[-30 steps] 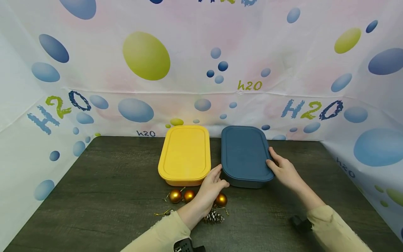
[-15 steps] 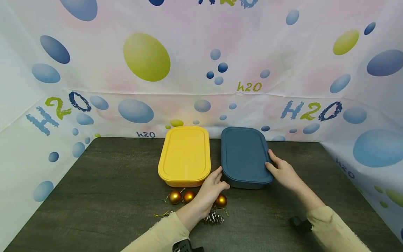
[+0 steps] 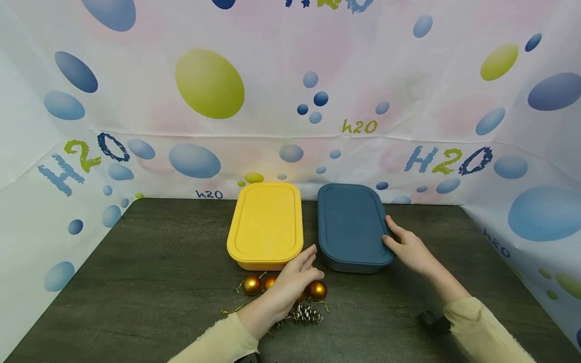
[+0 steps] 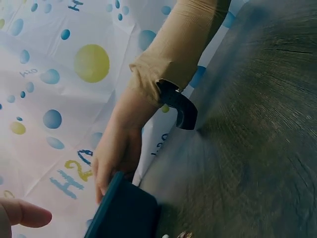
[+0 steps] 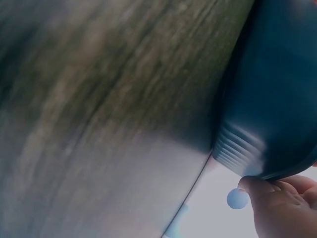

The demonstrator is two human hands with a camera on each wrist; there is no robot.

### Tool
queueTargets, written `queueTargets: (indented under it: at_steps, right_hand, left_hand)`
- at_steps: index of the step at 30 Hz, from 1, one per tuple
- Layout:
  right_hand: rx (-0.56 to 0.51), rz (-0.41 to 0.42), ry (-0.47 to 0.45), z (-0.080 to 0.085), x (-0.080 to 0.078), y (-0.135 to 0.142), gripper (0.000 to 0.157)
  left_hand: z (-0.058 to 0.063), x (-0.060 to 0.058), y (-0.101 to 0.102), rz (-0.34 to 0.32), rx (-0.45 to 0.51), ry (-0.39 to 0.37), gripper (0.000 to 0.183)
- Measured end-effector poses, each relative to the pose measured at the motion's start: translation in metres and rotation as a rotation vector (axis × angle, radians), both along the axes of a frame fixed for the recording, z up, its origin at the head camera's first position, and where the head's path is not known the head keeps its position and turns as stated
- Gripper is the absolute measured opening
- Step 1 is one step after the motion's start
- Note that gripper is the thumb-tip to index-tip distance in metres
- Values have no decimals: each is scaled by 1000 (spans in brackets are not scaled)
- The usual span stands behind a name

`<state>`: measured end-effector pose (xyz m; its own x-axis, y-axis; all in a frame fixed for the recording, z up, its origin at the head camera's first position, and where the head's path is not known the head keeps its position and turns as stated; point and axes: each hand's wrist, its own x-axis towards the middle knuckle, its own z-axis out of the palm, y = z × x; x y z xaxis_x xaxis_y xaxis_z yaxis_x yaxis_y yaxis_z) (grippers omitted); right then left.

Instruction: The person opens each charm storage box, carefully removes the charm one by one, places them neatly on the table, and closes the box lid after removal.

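Note:
A blue lidded box (image 3: 351, 224) stands at the back of the dark table. My right hand (image 3: 410, 252) rests at its right side, thumb by the lid's edge and fingers extended along the rim. In the right wrist view, fingertips touch the rim of the blue box (image 5: 277, 99). My left hand (image 3: 283, 290) hovers with fingers extended over the ornaments, apart from the blue box and in front of a yellow lidded box (image 3: 265, 222). Gold baubles (image 3: 251, 285) and a frosted pine cone (image 3: 306, 313) lie beneath and around it, partly hidden by the hand.
Behind the boxes hangs a white curtain (image 3: 272, 101) printed with blue and green ovals, continuing along both sides of the dark wood table (image 3: 150, 282). A narrow gap separates the two boxes. A black wrist device (image 3: 434, 322) sits by the right sleeve.
My left hand has drawn back from the blue box's front left corner, toward me and slightly left. More of the pine cones shows. The right hand stays at the blue box.

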<state>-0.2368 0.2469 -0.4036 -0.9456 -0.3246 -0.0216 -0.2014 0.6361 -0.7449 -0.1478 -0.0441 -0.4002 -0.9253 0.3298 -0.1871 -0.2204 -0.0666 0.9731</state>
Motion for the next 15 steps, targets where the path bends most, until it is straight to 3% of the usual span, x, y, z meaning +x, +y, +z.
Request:
queueTargets:
  at_steps: [9, 15]
  right_hand:
    - [0, 9, -13, -1, 0, -2, 66]
    - [-4, 11, -16, 2, 2, 0, 70]
  left_hand:
    - [17, 11, -45, -96, -8, 111, 50]
    - [27, 11, -91, 0, -82, 202, 42]
